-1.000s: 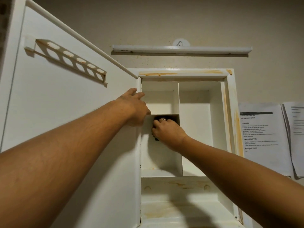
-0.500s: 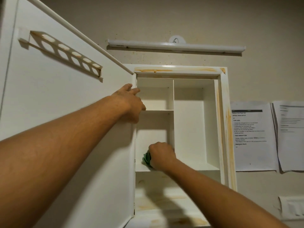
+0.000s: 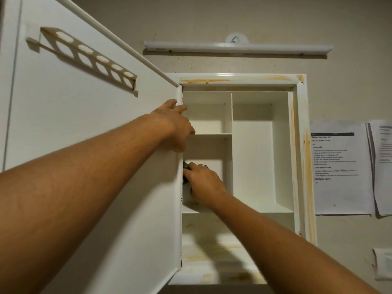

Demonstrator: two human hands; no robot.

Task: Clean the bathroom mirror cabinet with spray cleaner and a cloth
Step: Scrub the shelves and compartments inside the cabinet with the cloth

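A white wall cabinet [image 3: 300,145] hangs open in front of me, its frame streaked with orange stains. Its door [image 3: 84,166] swings out to the left. My left hand [image 3: 174,124] grips the hinge-side edge of the door near the top, fingers curled round it. My right hand [image 3: 203,183] is inside the left middle compartment, gripping a green cloth [image 3: 185,166] against the left inner wall. Only a small part of the cloth shows past my fingers. No spray bottle is in view.
A holed rack [image 3: 89,58] is fixed to the inside of the door. A long white light bar [image 3: 237,48] sits on the wall above the cabinet. Printed paper sheets [image 3: 339,166] hang on the wall at right. A switch plate [image 3: 384,262] is at lower right.
My right hand with the cloth went from under the small shelf down to the compartment floor, then back up along the left wall. My left hand has kept its hold on the door.
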